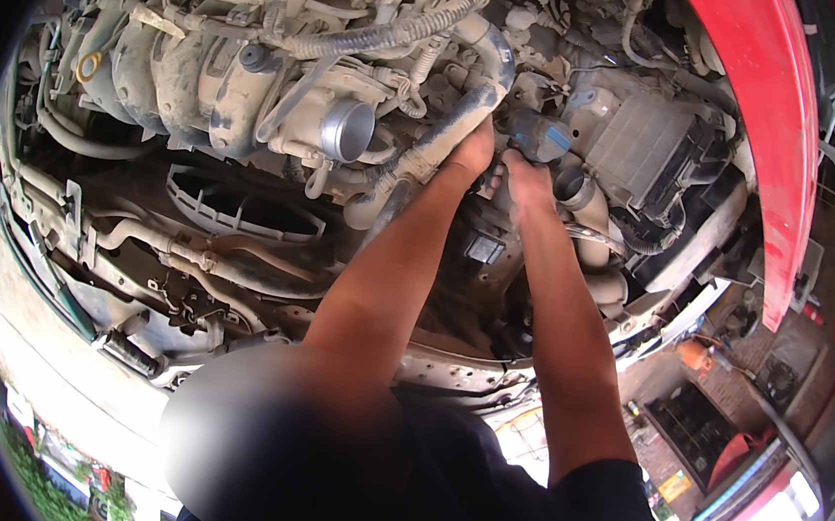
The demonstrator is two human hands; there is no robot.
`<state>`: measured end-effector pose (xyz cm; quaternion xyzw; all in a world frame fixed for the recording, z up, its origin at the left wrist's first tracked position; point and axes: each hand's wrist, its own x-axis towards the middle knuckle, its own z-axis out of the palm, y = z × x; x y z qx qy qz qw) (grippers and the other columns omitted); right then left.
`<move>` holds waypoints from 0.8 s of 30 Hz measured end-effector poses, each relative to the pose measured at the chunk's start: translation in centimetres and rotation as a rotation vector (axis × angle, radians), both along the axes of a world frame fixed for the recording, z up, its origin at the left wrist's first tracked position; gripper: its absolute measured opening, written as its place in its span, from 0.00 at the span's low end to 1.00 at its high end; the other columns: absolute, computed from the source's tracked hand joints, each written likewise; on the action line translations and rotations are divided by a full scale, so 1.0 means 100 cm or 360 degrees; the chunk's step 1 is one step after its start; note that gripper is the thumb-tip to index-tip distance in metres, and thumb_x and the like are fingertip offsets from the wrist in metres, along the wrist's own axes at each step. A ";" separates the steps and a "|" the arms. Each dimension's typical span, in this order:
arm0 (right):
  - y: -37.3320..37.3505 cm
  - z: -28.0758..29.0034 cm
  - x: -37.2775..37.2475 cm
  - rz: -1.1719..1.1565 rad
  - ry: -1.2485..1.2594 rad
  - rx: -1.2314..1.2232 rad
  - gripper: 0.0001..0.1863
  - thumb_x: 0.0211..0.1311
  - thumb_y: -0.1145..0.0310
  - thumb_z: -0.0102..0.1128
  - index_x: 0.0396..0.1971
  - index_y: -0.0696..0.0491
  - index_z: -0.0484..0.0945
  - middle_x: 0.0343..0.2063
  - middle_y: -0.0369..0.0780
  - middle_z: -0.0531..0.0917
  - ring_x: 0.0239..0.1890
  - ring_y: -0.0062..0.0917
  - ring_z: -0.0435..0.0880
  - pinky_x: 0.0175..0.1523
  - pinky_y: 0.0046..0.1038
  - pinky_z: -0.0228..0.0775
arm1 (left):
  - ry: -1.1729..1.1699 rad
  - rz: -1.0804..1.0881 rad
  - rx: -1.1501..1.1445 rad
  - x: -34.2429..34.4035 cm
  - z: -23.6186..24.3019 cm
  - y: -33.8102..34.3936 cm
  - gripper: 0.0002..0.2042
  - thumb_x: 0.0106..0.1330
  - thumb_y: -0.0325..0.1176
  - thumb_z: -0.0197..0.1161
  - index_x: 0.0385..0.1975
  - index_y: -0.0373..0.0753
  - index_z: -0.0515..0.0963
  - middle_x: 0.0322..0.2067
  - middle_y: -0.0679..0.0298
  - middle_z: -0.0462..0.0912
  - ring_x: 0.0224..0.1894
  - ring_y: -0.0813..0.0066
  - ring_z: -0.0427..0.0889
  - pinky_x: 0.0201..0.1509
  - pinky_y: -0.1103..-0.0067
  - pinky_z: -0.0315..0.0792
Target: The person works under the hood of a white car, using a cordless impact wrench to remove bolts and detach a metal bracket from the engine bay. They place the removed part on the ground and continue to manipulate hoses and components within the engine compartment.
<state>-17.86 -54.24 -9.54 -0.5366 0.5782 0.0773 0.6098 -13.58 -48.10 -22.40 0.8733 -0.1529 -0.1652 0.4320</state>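
Observation:
Both my arms reach down into a dusty engine bay. My left hand (473, 152) goes in beneath a thick bent coolant hose (467, 115), which hides its fingers. Close beside it, my right hand (528, 181) is closed, its fingers curled at the gap next to the hose. What it grips is hidden. Just beyond my right hand is a blue rounded part (542, 135); I cannot tell whether the hand touches it. An open-ended air duct (577, 188) lies to the right of that hand.
The intake manifold (178, 82) and an open throttle body (347, 130) are at the left. A ribbed grey box (640, 146) sits at the right, near the red fender (777, 124). A fan shroud (242, 205) lies nearer. Tools and a dark crate (698, 428) stand on the ground.

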 end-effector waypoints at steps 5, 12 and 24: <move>-0.006 -0.006 0.000 -0.0021 0.0046 0.0023 0.06 0.65 0.70 0.58 0.35 0.57 0.76 0.24 0.38 0.77 0.20 0.27 0.76 0.25 0.34 0.74 | 0.0102 -0.0311 0.0279 0.012 0.024 0.003 0.21 0.73 0.28 0.50 0.64 0.34 0.67 0.63 0.41 0.71 0.66 0.44 0.69 0.72 0.61 0.60; -0.006 -0.001 0.008 0.0006 0.0072 -0.0001 0.05 0.66 0.70 0.58 0.34 0.57 0.76 0.22 0.38 0.76 0.19 0.28 0.75 0.25 0.35 0.73 | 0.0074 -0.0324 0.0320 0.013 0.026 0.003 0.24 0.69 0.26 0.53 0.65 0.34 0.66 0.63 0.41 0.71 0.65 0.44 0.70 0.71 0.62 0.63; -0.008 -0.001 0.005 -0.0008 0.0020 0.0034 0.07 0.64 0.71 0.58 0.32 0.60 0.75 0.23 0.40 0.76 0.20 0.29 0.77 0.20 0.36 0.73 | -0.0014 -0.0212 0.0186 0.004 0.003 -0.003 0.20 0.69 0.32 0.52 0.60 0.34 0.71 0.56 0.38 0.76 0.62 0.42 0.74 0.69 0.58 0.65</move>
